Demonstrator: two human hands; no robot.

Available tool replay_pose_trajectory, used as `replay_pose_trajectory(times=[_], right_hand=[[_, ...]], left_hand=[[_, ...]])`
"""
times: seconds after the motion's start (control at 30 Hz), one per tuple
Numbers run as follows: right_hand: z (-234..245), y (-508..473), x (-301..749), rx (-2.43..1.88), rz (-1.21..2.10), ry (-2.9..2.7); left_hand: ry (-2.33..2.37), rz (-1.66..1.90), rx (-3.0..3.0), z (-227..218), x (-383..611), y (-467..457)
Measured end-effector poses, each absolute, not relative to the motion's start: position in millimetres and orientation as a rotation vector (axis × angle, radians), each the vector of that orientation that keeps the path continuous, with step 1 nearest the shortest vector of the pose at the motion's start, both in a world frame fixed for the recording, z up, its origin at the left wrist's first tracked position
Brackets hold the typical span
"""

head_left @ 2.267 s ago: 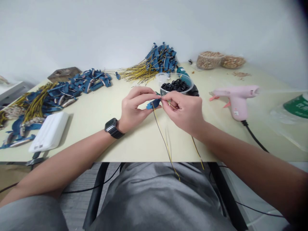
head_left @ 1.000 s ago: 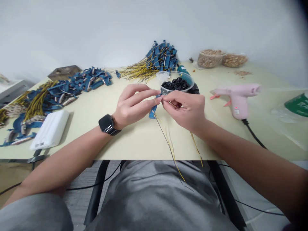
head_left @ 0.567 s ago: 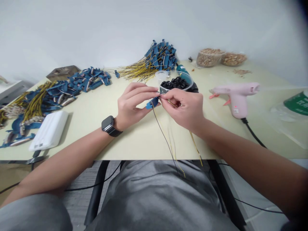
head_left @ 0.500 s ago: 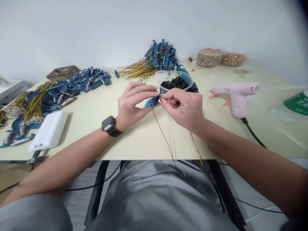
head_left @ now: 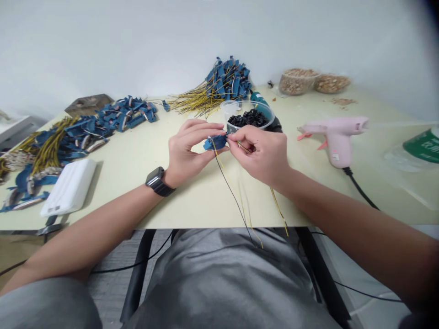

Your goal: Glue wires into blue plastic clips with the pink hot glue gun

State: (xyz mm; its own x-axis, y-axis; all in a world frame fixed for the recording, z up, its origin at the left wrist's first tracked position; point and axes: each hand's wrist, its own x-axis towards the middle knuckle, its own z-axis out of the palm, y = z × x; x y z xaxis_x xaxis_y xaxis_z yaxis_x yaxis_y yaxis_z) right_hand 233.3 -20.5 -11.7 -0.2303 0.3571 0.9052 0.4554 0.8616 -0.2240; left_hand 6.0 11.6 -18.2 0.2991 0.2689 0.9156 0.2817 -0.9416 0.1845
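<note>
Left hand (head_left: 187,146), grip closed on a small oblong blue piece (head_left: 215,143) above a pale-yellow desk (head_left: 147,151), right hand (head_left: 263,148), grip pinched on thin yellow-and-black wires (head_left: 279,210) at the piece's end, round clear-plastic tub (head_left: 233,130) behind.

No text legible. Well to the right of the right hand's fingers (head_left: 244,133), a green curved label (head_left: 425,140) bears blurred white lettering (head_left: 424,148); nearer them, the white rectangular sticker (head_left: 335,157) on a pink plastic glue gun (head_left: 339,137) is unreadable.

The piece (head_left: 215,143) is solid blue, its wires (head_left: 236,199) black and yellow; glue gun (head_left: 339,137) pink, tabletop (head_left: 192,205) pale cream, watch (head_left: 160,182) black.
</note>
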Motion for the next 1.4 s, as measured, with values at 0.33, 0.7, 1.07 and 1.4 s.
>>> replay_pose_trajectory(times=[0.33,0.7,1.07,1.4], right_hand=[[-13.9,-19.0,231.6,-0.646,-0.275,-1.822],[-13.2,-23.3,238.2,-0.586,-0.57,-1.92],[-16.2,-23.7,243.3,-0.595,-0.612,-1.95],[-15.7,-21.4,242.9,-0.531,-0.588,-1.925]], left_hand=[[-0.447,-1.706,-2.346,-13.2,10.6,10.2],[-0.387,-1.536,-2.158,-17.2,9.9,8.9],[-0.201,-1.568,-2.114,-8.5,12.9,6.1],[-0.203,-1.531,-2.187,-6.5,9.9,4.4]])
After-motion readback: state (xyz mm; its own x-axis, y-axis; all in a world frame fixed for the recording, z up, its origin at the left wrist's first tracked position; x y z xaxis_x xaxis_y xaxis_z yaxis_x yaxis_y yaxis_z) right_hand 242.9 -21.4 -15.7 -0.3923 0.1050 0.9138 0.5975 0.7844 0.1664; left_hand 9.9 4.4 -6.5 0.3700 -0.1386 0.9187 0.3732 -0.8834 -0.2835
